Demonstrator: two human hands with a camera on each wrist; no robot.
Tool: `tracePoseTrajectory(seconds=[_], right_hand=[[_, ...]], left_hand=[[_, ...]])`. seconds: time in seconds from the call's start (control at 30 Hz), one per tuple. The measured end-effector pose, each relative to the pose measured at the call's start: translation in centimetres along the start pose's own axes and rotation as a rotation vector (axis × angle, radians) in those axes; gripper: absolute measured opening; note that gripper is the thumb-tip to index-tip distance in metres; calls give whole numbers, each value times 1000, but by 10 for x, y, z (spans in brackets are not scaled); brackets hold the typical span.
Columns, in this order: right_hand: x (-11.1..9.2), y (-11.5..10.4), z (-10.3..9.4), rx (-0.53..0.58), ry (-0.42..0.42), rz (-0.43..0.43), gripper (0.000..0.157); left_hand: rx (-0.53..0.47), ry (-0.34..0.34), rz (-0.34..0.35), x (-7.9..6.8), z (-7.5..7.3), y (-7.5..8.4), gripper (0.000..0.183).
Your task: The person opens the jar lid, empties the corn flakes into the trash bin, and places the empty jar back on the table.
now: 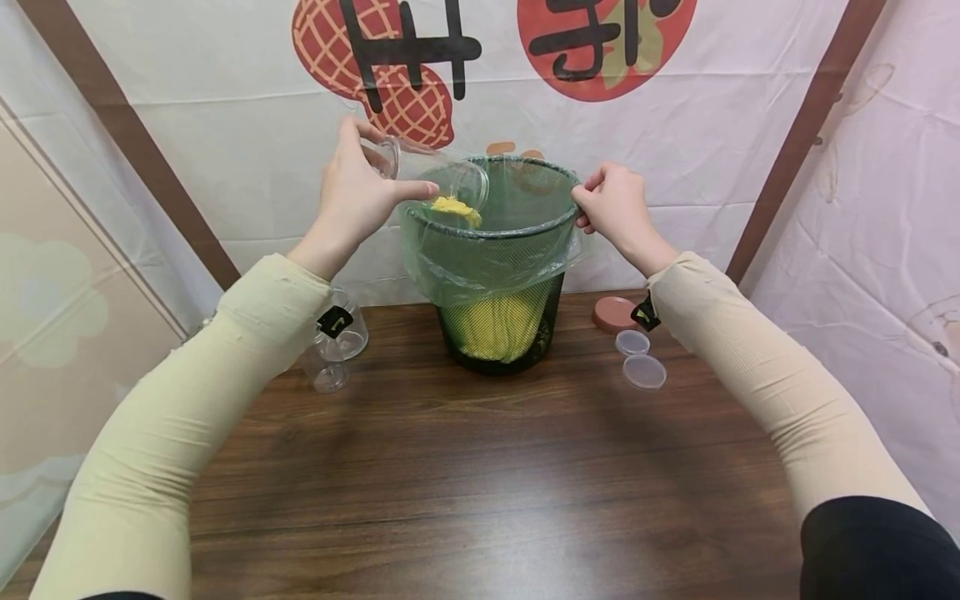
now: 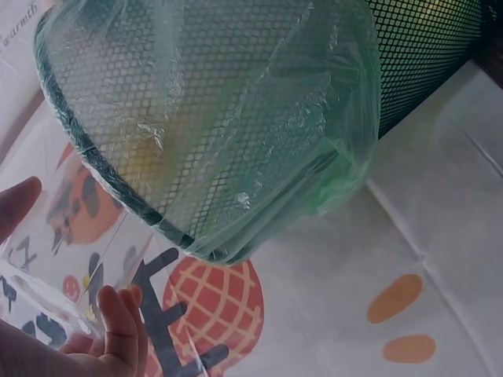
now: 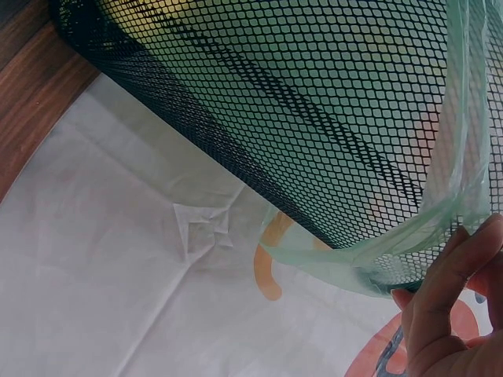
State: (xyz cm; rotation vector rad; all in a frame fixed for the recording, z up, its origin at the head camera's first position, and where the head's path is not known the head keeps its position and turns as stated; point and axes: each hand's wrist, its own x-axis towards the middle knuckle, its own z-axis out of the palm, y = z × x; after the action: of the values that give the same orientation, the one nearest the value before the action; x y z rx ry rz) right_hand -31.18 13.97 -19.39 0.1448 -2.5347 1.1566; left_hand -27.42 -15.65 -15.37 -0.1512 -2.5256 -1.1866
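My left hand grips a clear plastic jar, tipped on its side with its mouth over the left rim of a black mesh wastebasket. A clump of yellow shreds lies at the jar's mouth. Over the basket's rim is folded a thin green bag, and more yellow stuff shows through the mesh at the bottom. On the far side my right hand pinches the bag-covered rim; in the right wrist view its fingertips are right at the bag's edge.
Clear empty jars stand left of the basket, partly behind my left sleeve. To the right lie a red lid and two clear lids on the brown wooden table. A printed white cloth hangs close behind.
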Motion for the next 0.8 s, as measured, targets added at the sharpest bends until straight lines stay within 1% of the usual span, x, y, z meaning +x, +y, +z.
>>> tracePoseTrajectory(seconds=[0.23,0.43,0.8], right_hand=[[1,0,0,8,-5,3,7],[1,0,0,14,-8,9,7],[1,0,0,13,-6,9,7]], left_hand=[[-30,21,-2,0,1,0,73],[-67,22,1,-2,2,-2,70],[-109,66,41,-1,5,-1,69]])
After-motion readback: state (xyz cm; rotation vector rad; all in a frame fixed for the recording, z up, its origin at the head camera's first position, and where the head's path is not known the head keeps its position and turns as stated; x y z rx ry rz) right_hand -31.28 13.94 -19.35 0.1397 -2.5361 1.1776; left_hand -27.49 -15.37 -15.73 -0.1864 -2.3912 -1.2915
